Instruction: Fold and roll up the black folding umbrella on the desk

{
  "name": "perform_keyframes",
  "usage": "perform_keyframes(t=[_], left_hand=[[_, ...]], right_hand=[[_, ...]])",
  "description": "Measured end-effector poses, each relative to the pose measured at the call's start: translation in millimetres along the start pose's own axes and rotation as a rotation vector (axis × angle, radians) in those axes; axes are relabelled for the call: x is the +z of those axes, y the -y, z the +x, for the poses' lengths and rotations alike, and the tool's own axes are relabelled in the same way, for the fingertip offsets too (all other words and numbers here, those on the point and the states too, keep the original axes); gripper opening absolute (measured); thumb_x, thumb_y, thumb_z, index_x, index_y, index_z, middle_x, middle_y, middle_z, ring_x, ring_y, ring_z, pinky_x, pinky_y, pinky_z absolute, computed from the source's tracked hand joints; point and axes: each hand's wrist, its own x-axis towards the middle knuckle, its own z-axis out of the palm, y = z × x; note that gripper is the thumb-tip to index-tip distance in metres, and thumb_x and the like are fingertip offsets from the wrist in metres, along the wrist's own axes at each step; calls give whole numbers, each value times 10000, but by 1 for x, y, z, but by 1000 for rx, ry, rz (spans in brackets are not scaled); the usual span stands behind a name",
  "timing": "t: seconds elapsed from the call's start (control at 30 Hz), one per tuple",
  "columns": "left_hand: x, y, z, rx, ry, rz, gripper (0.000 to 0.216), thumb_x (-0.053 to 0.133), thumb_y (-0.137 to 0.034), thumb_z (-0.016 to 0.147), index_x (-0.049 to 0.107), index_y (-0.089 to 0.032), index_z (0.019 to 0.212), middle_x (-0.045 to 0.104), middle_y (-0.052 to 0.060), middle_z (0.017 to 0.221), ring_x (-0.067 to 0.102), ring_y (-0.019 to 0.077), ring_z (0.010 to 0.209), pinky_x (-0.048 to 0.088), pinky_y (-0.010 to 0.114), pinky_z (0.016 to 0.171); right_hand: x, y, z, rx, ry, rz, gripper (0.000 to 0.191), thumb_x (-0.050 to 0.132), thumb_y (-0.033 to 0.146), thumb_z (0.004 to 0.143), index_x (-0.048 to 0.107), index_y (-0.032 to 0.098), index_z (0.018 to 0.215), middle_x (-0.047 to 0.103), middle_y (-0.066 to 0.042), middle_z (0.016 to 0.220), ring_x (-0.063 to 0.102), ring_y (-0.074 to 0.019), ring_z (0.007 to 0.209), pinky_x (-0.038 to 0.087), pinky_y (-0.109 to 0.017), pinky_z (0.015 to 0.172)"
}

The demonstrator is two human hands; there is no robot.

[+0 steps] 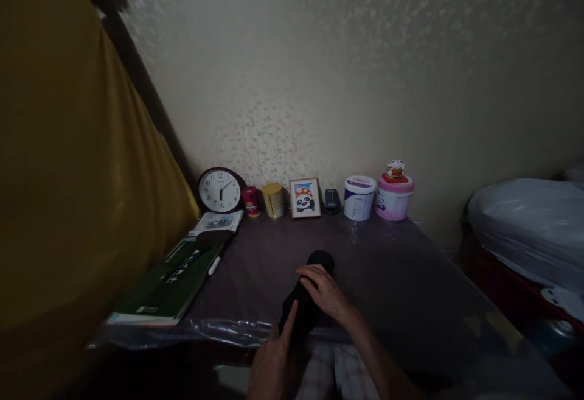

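Note:
A long, dark black bundle lies at the near edge of the table, slanting away from me to the right. Its far end is rounded and its surface looks like soft fabric; whether it is a folded umbrella or rolled cloth, I cannot tell. Over its upper part my right hand is laid, with the fingers bent across it and closed on it. My left hand grips the near end, the index finger stretched along the left side. The other left fingers are mostly hidden beneath or behind the bundle.
Along the wall stand a clock, a red can, a yellow tin, a framed panda picture and two tubs, one topped by a figurine. A green book and white marker lie left, beside a yellow curtain.

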Motion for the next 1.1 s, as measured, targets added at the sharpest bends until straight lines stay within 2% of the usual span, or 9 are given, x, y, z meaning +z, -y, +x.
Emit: perform_keyframes(t=[0.33,0.47,0.57,0.8,0.9,0.93,1.0,1.03,1.1], left_hand=[[-20,-11,-2,0,-82,-41,762,333,-74,759,-19,-364,1370,434,111,1276,618,194,895,435,262,697],[-19,-10,-2,14,-97,-63,744,340,-83,764,9,-342,1378,494,101,1203,615,194,888,441,268,704],[-18,-7,-3,40,-124,-164,735,350,-82,763,37,-321,1384,487,82,1239,574,180,1000,429,256,791],[-30,0,-1,137,-189,-576,632,385,-231,829,90,-315,1382,373,0,1385,393,133,1230,322,251,991],[-35,-4,1,150,-199,-857,645,489,-294,796,183,-315,1363,338,-18,1405,350,137,1258,294,247,1022],[-36,-5,2,127,-180,-963,666,529,-304,772,208,-314,1355,386,-4,1375,440,148,1189,361,247,970],[-36,-8,4,41,-89,-1186,708,576,-319,733,219,-307,1344,587,22,1150,634,132,811,502,242,690],[-35,-8,6,-11,-28,-1297,707,586,-325,722,232,-297,1333,653,1,943,610,103,579,486,224,519],[-33,-6,9,-112,89,-1518,613,602,-327,707,327,-269,1252,589,-77,604,441,59,338,355,177,332]], right_hand=[[-22,21,18,-122,44,-121,236,474,230,845,628,238,1023,636,-65,1009,531,-179,1017,410,-364,907],[-26,28,18,-162,64,-61,182,527,193,808,650,234,937,655,-46,945,531,-177,1015,407,-355,917],[-28,27,12,-169,-21,39,170,517,187,809,646,243,904,654,-36,951,537,-172,1011,420,-346,904],[-38,-43,-19,241,-531,203,231,496,384,785,637,204,820,674,-54,843,613,-201,825,474,-363,789],[-40,-80,-35,331,-564,203,269,553,440,701,653,196,758,684,-56,820,618,-223,800,476,-383,785],[-41,-89,-40,346,-545,201,276,553,444,691,656,196,752,685,-57,821,620,-226,798,477,-384,780],[-41,-101,-50,379,-501,182,278,538,433,696,662,195,771,685,-56,834,619,-227,808,475,-378,778],[-42,-104,-55,400,-486,166,278,530,425,703,663,195,784,684,-56,841,618,-226,814,472,-373,778],[-42,-107,-61,446,-470,138,283,515,418,711,661,196,809,683,-56,851,616,-225,820,470,-364,773]])
